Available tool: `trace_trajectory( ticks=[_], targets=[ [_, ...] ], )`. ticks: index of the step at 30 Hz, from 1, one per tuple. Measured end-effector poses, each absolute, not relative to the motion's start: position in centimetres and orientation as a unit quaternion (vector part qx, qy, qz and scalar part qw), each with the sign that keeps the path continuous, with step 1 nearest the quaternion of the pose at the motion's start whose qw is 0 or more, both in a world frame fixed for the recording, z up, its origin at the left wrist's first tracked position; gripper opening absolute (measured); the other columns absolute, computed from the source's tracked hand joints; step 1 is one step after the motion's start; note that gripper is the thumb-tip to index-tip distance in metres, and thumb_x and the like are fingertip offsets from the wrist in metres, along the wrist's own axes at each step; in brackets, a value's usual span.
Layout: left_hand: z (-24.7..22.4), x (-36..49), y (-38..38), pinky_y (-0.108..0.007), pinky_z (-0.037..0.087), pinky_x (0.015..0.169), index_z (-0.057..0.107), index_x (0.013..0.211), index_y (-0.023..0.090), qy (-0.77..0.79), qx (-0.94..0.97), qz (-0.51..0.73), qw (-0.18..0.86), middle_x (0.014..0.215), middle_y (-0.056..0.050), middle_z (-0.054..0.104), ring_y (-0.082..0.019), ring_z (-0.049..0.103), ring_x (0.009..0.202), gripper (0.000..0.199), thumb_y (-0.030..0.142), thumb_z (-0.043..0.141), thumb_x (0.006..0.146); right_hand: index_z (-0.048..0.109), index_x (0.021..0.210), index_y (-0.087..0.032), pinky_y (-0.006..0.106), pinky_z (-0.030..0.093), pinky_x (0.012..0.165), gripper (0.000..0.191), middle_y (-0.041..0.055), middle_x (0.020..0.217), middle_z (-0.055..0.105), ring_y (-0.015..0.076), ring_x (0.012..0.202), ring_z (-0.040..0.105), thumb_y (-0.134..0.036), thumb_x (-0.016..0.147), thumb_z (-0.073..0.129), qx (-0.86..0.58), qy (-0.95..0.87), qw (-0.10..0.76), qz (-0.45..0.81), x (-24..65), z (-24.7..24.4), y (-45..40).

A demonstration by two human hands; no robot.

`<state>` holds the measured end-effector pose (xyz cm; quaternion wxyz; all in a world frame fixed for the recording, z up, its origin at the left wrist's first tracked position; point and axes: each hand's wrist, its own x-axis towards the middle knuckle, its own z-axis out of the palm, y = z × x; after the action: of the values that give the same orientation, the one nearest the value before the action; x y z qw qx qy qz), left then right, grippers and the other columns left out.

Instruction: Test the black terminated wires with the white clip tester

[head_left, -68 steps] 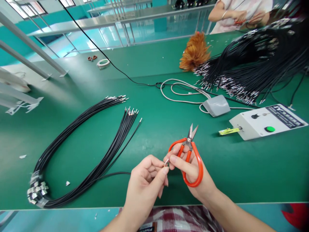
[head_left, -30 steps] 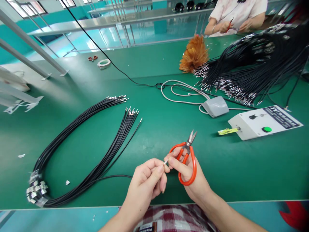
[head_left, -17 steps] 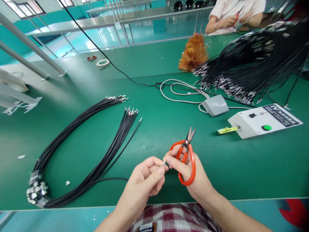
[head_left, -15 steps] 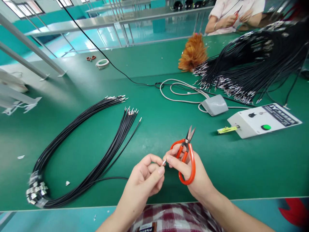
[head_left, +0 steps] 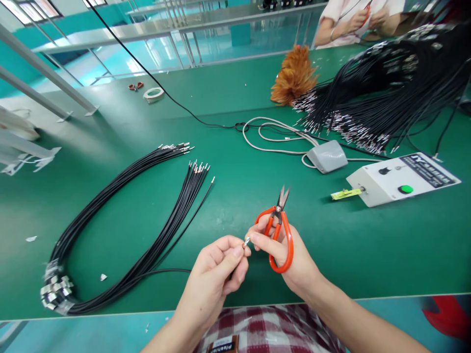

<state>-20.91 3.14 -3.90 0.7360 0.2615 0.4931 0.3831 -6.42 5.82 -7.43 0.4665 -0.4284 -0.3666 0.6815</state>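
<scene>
My left hand (head_left: 219, 267) is closed in a pinch on the end of a black cable (head_left: 171, 270), which runs left to a curved bundle of black cables (head_left: 110, 182). A small silvery wire end (head_left: 247, 241) sticks out from its fingertips. My right hand (head_left: 290, 247) touches that end with thumb and finger, while red-handled scissors (head_left: 279, 223) hang over its fingers, blades slightly parted and pointing away from me. Silvery tips show on the bundle's free ends, and clear tape with metal connectors (head_left: 57, 291) binds its lower left.
A grey pedal-like box (head_left: 327, 156) and a white device with a green button (head_left: 401, 181) stand right. Behind them lie a large cable heap (head_left: 390, 93) and an orange duster (head_left: 294, 76). A tape roll (head_left: 153, 94) lies far left. Another person (head_left: 358, 22) sits across the table.
Both hands have shifted slightly left with the cable end and the scissors. The fingers stay pinched near the silvery end.
</scene>
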Motion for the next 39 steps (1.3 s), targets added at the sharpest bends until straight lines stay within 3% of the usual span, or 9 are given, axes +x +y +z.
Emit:
trace_trajectory(
  ticks=[4,9,12,20,31,39],
  targets=[
    [-3.7,-21.0,3.1,-0.019,0.013,0.042,0.062,0.080,0.013,0.506,0.272,0.396,0.716,0.049,0.005,0.049,-0.004,0.026,0.044,0.026,0.037,0.072,0.081,0.054,0.079,-0.021,0.025,0.043,0.060,0.031,-0.0039,0.071,0.058,0.0109,0.060,0.050,-0.047,0.076,0.070,-0.480,-0.467,0.385,0.635,-4.1,-6.6,6.0],
    [-3.3,-21.0,3.5,-0.021,0.016,0.045,0.063,0.081,0.013,0.509,0.271,0.400,0.712,0.051,0.005,0.051,-0.005,0.029,0.046,0.025,0.037,0.071,0.082,0.045,0.066,-0.021,0.025,0.031,0.055,0.036,-0.0054,0.064,0.050,0.0116,0.059,0.041,-0.047,0.082,0.064,-0.545,-0.681,0.124,0.473,-0.9,-4.5,5.3],
    [-3.3,-21.0,3.7,-0.022,0.016,0.046,0.063,0.079,0.013,0.508,0.270,0.393,0.717,0.050,0.005,0.049,-0.005,0.030,0.046,0.023,0.035,0.069,0.082,0.039,0.063,-0.021,0.025,0.024,0.051,0.043,-0.0070,0.059,0.044,0.0105,0.055,0.034,-0.051,0.081,0.064,-0.537,-0.723,0.044,0.433,-0.9,-3.8,4.9],
    [-3.2,-21.0,3.8,-0.022,0.015,0.044,0.058,0.073,0.014,0.513,0.260,0.399,0.714,0.047,0.007,0.046,-0.004,0.028,0.043,0.021,0.031,0.068,0.081,0.041,0.063,-0.021,0.022,0.022,0.045,0.048,-0.0076,0.058,0.034,0.0099,0.056,0.028,-0.062,0.082,0.056,-0.492,-0.706,-0.009,0.509,-2.0,-3.1,6.4],
    [-3.2,-20.6,3.9,-0.019,0.018,0.043,0.054,0.069,0.016,0.538,0.277,0.391,0.694,0.047,0.007,0.050,-0.004,0.030,0.042,0.025,0.033,0.069,0.079,0.043,0.059,-0.022,0.022,0.022,0.041,0.053,-0.0053,0.054,0.038,0.0107,0.052,0.029,-0.070,0.079,0.051,-0.477,-0.691,-0.065,0.540,-1.8,-2.1,7.8],
    [-3.5,-20.7,3.7,-0.020,0.021,0.046,0.055,0.071,0.016,0.533,0.256,0.413,0.693,0.046,0.008,0.046,-0.004,0.029,0.042,0.024,0.032,0.071,0.079,0.041,0.056,-0.021,0.024,0.019,0.043,0.054,-0.0056,0.053,0.036,0.0099,0.051,0.027,-0.067,0.077,0.058,-0.506,-0.679,-0.006,0.532,-2.0,-3.9,6.7]
  ],
)
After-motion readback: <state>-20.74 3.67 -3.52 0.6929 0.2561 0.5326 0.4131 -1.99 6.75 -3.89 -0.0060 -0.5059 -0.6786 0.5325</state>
